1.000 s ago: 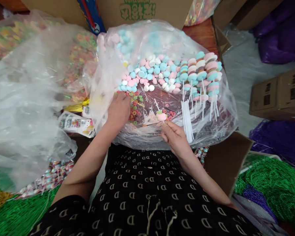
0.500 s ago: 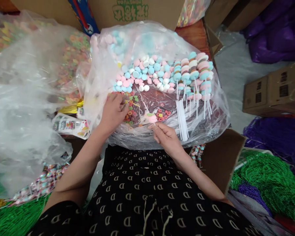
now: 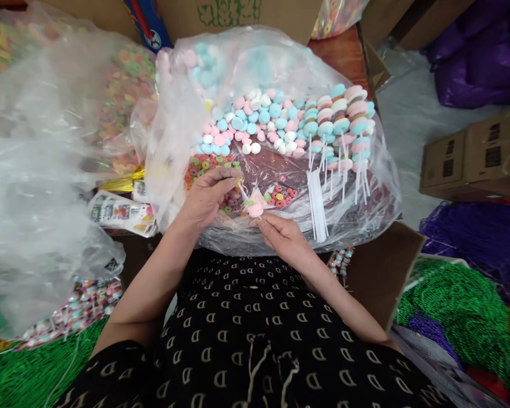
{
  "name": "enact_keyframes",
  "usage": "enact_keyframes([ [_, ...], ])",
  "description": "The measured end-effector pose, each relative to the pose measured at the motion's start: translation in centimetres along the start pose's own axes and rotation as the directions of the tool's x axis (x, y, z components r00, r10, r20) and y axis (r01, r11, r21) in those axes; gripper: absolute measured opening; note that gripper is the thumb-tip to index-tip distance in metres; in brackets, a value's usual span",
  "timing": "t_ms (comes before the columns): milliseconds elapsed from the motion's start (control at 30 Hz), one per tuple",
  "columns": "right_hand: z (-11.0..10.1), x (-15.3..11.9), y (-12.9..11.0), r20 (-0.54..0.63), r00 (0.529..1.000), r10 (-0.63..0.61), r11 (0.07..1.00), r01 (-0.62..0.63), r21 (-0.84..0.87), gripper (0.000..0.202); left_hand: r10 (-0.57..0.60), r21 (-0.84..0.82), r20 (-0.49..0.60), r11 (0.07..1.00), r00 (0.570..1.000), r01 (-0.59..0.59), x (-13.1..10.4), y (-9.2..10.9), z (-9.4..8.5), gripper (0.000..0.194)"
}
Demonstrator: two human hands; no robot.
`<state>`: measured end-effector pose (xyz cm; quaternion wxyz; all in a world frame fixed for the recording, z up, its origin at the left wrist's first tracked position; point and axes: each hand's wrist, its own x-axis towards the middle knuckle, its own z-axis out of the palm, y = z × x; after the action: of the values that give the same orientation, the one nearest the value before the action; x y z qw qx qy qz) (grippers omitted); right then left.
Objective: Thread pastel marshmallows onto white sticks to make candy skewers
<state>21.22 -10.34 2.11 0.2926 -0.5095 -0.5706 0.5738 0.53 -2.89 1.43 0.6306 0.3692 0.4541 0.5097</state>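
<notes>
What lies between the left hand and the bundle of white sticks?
In the head view, from the left hand toward the bundle of white sticks: the pink candy held by its stick in the right hand, then loose ring candies.

The only view comes from the wearer's head, facing forward and steeply down over the patterned shirt [image 3: 242, 328], with both hands [image 3: 210, 198] fairly near, mid-picture.
</notes>
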Motion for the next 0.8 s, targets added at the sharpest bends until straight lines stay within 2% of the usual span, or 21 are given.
enact_keyframes([
  [167, -0.4, -0.3, -0.3, 0.010, 0.998, 0.064, 0.997, -0.064, 0.044, 0.038, 0.049, 0.074, 0.045, 0.996, 0.998, -0.052, -0.1, 0.4, 0.2, 0.023],
  [267, -0.7, -0.6, -0.6, 0.085, 0.989, 0.119, 0.982, -0.130, 0.136, 0.040, 0.004, 0.131, 0.091, 0.991, 0.996, -0.016, 0.1, 1.1, -0.1, 0.023],
  [367, -1.0, -0.8, -0.9, 0.150, 0.980, 0.129, 0.969, -0.157, 0.192, 0.044, -0.079, 0.199, 0.207, 0.979, 0.975, 0.037, 0.5, 2.0, -0.4, 0.020],
  [433, -1.0, -0.7, -0.9, 0.135, 0.984, 0.115, 0.965, -0.143, 0.219, 0.046, -0.130, 0.227, 0.271, 0.972, 0.954, 0.068, 0.7, 2.1, -0.3, 0.022],
  [500, -0.7, -0.6, -0.8, 0.046, 0.994, 0.094, 0.965, -0.103, 0.240, 0.046, -0.164, 0.208, 0.303, 0.973, 0.939, 0.103, 0.8, 1.7, 0.2, 0.027],
  [633, 0.1, 0.2, -0.3, -0.126, 0.992, 0.008, 0.991, 0.009, 0.133, 0.043, -0.187, 0.033, 0.274, 0.982, 0.944, 0.185, 0.2, -0.3, 1.7, 0.036],
  [700, -0.2, 0.7, 0.0, -0.104, 0.994, -0.031, 0.998, 0.037, 0.053, 0.044, -0.188, 0.018, 0.249, 0.982, 0.950, 0.190, -0.2, -1.0, 2.1, 0.037],
  [800, -1.7, 1.9, 0.1, -0.032, 0.999, -0.040, 0.999, 0.040, 0.016, 0.048, -0.127, 0.172, 0.232, 0.981, 0.964, 0.088, 0.0, -0.7, 1.7, 0.030],
])
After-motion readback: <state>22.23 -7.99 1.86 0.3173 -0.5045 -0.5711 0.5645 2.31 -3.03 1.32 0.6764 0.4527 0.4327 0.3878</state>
